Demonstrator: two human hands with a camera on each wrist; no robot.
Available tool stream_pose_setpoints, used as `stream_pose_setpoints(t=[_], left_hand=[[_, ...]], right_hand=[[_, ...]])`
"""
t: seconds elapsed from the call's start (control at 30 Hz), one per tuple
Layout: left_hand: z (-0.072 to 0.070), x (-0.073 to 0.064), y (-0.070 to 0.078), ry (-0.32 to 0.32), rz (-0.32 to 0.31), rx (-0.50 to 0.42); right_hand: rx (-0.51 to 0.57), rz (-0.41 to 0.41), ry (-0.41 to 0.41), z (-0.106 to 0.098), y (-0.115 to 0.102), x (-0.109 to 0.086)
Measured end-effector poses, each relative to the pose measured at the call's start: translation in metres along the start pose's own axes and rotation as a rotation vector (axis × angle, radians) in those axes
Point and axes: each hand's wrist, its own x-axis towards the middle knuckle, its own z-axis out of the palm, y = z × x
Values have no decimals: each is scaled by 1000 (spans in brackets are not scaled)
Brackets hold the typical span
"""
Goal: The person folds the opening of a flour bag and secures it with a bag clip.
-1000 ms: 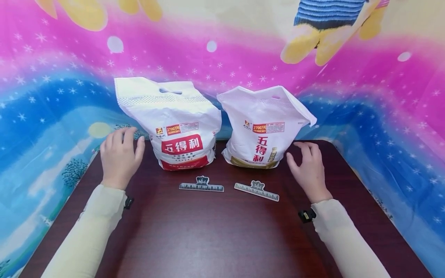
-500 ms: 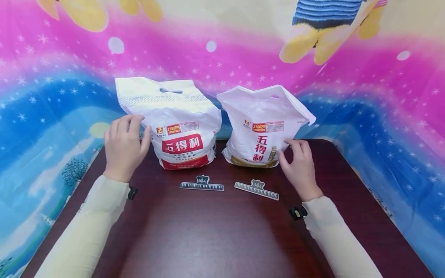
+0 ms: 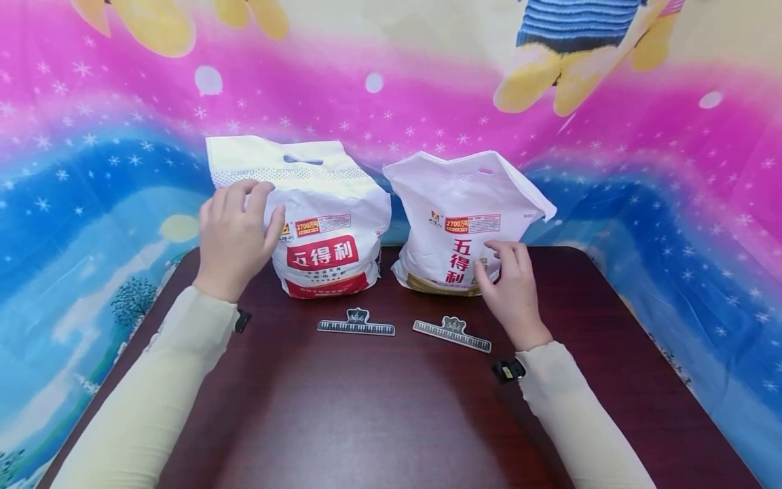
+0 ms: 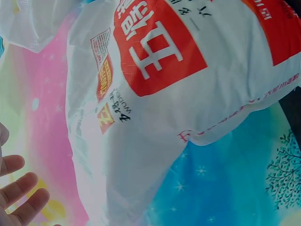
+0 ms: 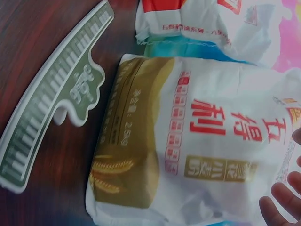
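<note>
Left hand (image 3: 235, 234) and right hand (image 3: 513, 292) hover near 五得利 bags (image 3: 330, 214) (image 3: 449, 204).

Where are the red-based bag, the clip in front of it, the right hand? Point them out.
Red-based bag (image 3: 322, 252), head view: large red front label.
Clip (image 3: 356, 329), head view: middle of the piano-key bar.
Right hand (image 3: 514, 293), head view: back of the hand.

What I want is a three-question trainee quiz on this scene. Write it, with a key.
1. True or false: both piano-keyboard clips lie on the table.
2. Which colour marks the base of the flour bag nearest the right hand: A) blue, B) gold, C) green?
3. Fill in: the flour bag nearest the left hand shows large white characters on a ____ background.
Key: 1. True; 2. B; 3. red.
</note>
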Motion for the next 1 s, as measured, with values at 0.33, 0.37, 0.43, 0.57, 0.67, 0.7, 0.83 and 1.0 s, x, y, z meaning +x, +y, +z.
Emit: stream_pose_setpoints(t=[0.33, 0.37, 0.43, 0.57, 0.67, 0.7, 0.83, 1.0], left_hand=[[0, 17, 6, -48, 33, 37], [0, 18, 7, -55, 36, 42], [-1, 21, 8, -72, 38, 53], [0, 28, 10, -94, 47, 73], [2, 34, 9, -112, 45, 77], [2, 35, 9, -122, 42, 75], [7, 41, 10, -154, 44, 73], [14, 48, 8, -180, 46, 73]], right_hand=[[73, -32, 18, 12, -17, 6], [81, -34, 20, 14, -19, 6], [88, -40, 16, 17, -23, 8], [110, -56, 5, 23, -32, 15], [138, -59, 0, 28, -38, 19], [154, -58, 2, 29, -40, 21], [205, -49, 18, 35, -46, 25], [249, -33, 12, 43, -55, 30]])
